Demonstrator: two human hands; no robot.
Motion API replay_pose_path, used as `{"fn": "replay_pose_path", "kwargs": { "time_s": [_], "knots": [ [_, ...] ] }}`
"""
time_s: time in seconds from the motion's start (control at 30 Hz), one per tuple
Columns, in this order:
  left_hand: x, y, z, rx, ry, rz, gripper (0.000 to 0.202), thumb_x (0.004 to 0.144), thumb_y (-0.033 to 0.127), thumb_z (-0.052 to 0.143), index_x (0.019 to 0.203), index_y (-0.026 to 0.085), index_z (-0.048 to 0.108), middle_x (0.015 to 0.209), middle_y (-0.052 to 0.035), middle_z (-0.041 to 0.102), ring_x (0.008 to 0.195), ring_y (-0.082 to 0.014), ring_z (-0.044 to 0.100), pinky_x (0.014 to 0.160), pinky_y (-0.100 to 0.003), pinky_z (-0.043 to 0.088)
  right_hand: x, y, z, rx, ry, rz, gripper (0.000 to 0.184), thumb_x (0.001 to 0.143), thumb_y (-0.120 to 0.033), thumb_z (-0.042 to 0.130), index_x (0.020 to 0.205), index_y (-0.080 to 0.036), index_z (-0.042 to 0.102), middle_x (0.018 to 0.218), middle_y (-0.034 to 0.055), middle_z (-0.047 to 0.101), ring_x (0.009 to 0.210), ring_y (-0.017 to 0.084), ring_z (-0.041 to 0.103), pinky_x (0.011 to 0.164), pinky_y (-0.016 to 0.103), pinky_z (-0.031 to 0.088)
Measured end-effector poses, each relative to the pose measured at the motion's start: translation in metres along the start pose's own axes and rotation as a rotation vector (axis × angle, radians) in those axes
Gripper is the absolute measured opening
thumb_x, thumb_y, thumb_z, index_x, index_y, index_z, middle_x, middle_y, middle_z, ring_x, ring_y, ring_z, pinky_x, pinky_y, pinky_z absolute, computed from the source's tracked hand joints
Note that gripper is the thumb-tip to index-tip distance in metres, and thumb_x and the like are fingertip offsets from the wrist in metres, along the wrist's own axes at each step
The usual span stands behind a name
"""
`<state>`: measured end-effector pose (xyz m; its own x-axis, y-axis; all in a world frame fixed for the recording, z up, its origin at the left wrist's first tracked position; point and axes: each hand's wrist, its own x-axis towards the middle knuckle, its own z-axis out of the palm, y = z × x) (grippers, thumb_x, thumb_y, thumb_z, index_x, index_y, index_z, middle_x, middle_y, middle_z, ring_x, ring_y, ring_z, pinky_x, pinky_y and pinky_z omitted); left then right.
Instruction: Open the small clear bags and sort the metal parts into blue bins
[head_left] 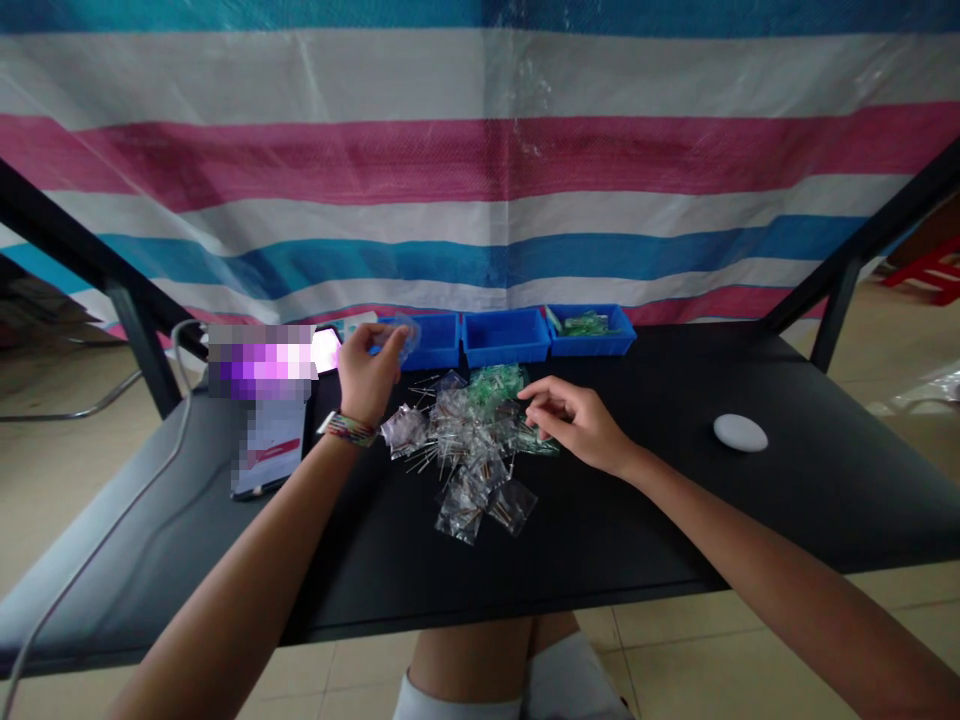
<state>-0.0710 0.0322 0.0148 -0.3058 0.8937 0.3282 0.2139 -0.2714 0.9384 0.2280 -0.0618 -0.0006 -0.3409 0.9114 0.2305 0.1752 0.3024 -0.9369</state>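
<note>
My left hand (369, 372) is closed in a pinch on a small clear plastic bag (407, 338), in front of the leftmost blue bin (439, 342). Whether anything is inside that bag I cannot make out. My right hand (574, 418) hovers at the right side of the pile, fingers loosely bent and apart, with nothing visible in them. Between the hands lies a heap of small clear bags (469, 440) mixed with loose thin metal pieces. Green-tinted packets (496, 385) sit at the heap's back and right, close to my right fingertips.
A middle blue bin (506, 345) and a right blue bin (592, 345) holding green packets stand along the table's back. A phone (271, 450) and a white cable (176, 440) lie left. A white oval object (740, 433) rests right. Black frame bars flank the table.
</note>
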Motion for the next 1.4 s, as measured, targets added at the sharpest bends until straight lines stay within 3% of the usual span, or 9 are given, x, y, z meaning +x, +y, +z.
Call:
{"fn": "replay_pose_path", "kwargs": {
  "time_s": [0.2,0.37,0.5,0.67,0.87,1.0,1.07,1.2,1.4],
  "knots": [
    [0.009,-0.011,-0.002,-0.149,0.044,-0.089,0.033,0.072,0.031,0.085,0.093,0.015,0.066,0.077,0.0012,0.065,0.059,-0.011,0.064,0.057,-0.025,0.059,-0.002,-0.005,0.0,-0.038,-0.041,-0.027,0.02,0.099,-0.035,0.064,0.111,-0.021,0.069,0.082,0.0011,0.073,0.062,0.014,0.067,0.061,0.027,0.053],
    [0.011,-0.006,-0.005,-0.205,0.058,-0.137,0.044,0.073,0.029,0.08,0.113,0.015,0.067,0.095,-0.0058,0.073,0.074,-0.018,0.073,0.066,-0.032,0.062,-0.003,-0.008,-0.002,-0.039,-0.033,-0.034,0.019,0.099,-0.033,0.062,0.111,-0.02,0.068,0.082,0.0011,0.073,0.062,0.014,0.068,0.061,0.027,0.054],
    [0.01,-0.002,-0.015,0.155,0.069,-0.013,0.031,0.083,0.035,0.065,0.106,0.017,0.074,0.103,-0.0078,0.076,0.076,-0.0194,0.07,0.066,-0.032,0.057,-0.002,-0.008,-0.004,-0.109,0.002,-0.078,0.016,0.099,-0.031,0.061,0.109,-0.021,0.069,0.083,0.0013,0.073,0.065,0.015,0.068,0.065,0.029,0.054],
    [0.006,0.002,-0.016,0.712,-0.048,0.198,0.022,0.079,0.031,0.064,0.09,0.018,0.079,0.089,-0.0068,0.071,0.083,-0.0245,0.067,0.086,-0.037,0.054,-0.001,-0.009,-0.011,-0.409,0.073,-0.137,0.01,0.097,-0.025,0.061,0.102,-0.023,0.069,0.086,0.0022,0.069,0.071,0.017,0.064,0.066,0.031,0.05],
    [-0.001,0.001,-0.008,0.762,-0.065,0.238,0.024,0.077,0.029,0.067,0.093,0.018,0.08,0.089,-0.0071,0.067,0.078,-0.024,0.064,0.083,-0.038,0.053,-0.002,-0.008,-0.023,-0.749,-0.097,-0.021,0.056,0.078,-0.04,0.086,0.125,-0.023,0.059,0.116,0.0085,0.065,0.1,0.027,0.066,0.085,0.039,0.052],
    [-0.01,0.005,-0.003,0.699,-0.029,0.325,0.023,0.082,0.028,0.065,0.096,0.018,0.079,0.099,-0.0075,0.067,0.078,-0.0213,0.065,0.082,-0.037,0.053,0.001,-0.002,-0.027,-0.728,-0.182,0.017,0.044,0.073,-0.033,0.091,0.108,-0.023,0.066,0.1,0.0046,0.065,0.097,0.025,0.064,0.085,0.037,0.052],
    [-0.017,0.008,0.002,0.645,-0.102,0.415,0.02,0.086,0.025,0.062,0.097,0.018,0.077,0.101,-0.0071,0.068,0.078,-0.02,0.065,0.082,-0.035,0.053,0.002,-0.001,-0.028,-0.657,-0.169,0.011,0.034,0.076,-0.024,0.088,0.103,-0.022,0.067,0.097,0.0035,0.065,0.089,0.022,0.065,0.08,0.035,0.052],
    [-0.035,0.009,0.016,0.439,-0.505,0.5,0.018,0.093,0.023,0.059,0.1,0.019,0.076,0.096,-0.005,0.074,0.089,-0.0203,0.07,0.087,-0.034,0.053,0.005,-0.001,-0.025,-0.531,0.036,-0.135,0.025,0.087,-0.01,0.07,0.108,-0.022,0.068,0.106,0.0061,0.069,0.095,0.023,0.068,0.087,0.036,0.053],
    [-0.051,0.004,0.029,0.521,-0.772,0.601,0.02,0.097,0.032,0.064,0.107,0.022,0.078,0.112,-0.0078,0.075,0.101,-0.0251,0.068,0.097,-0.043,0.051,0.008,0.008,-0.02,-0.237,0.255,-0.107,0.034,0.091,-0.02,0.069,0.124,-0.025,0.066,0.107,0.005,0.072,0.095,0.023,0.071,0.086,0.038,0.058]
  ]
}}
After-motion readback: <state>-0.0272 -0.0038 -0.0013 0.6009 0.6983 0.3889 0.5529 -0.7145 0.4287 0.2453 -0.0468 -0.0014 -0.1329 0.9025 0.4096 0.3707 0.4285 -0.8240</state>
